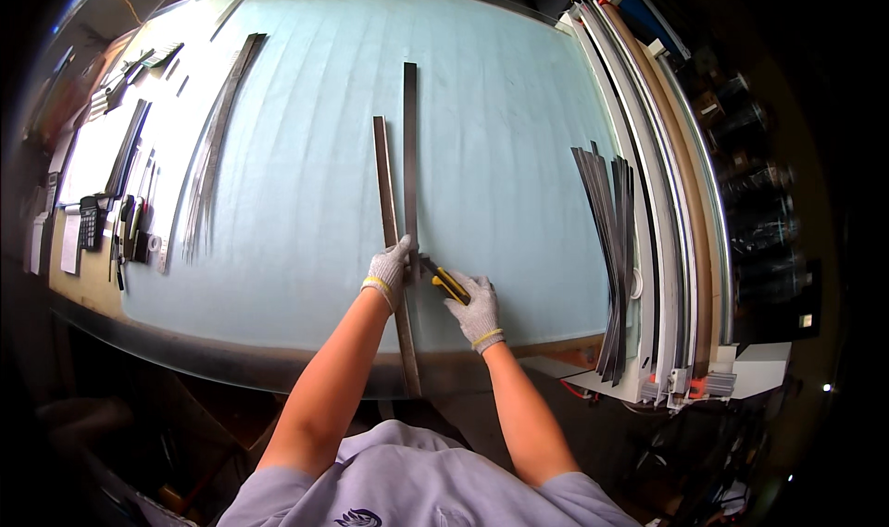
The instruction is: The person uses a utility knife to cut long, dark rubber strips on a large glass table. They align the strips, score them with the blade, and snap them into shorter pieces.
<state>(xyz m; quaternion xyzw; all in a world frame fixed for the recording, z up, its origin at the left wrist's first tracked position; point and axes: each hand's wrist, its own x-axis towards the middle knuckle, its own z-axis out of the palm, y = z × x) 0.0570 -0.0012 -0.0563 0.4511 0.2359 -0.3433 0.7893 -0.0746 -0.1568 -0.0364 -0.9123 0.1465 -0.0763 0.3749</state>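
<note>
Lavender shirt point(417, 467), cutter point(451, 287) in right hand point(478, 310)

Rear of util. knife point(451, 286) hidden in R hand point(476, 308), shirt point(417, 476) cut off at btm

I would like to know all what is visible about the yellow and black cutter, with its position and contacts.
The cutter is a slim utility knife with a yellow and black body, apparently plastic, and a dark front end. The gloved right hand grips its rear part. It slants up and leftward over the pale blue tabletop, its front near the dark strip. Whether it touches the strip is too small to tell.
</note>
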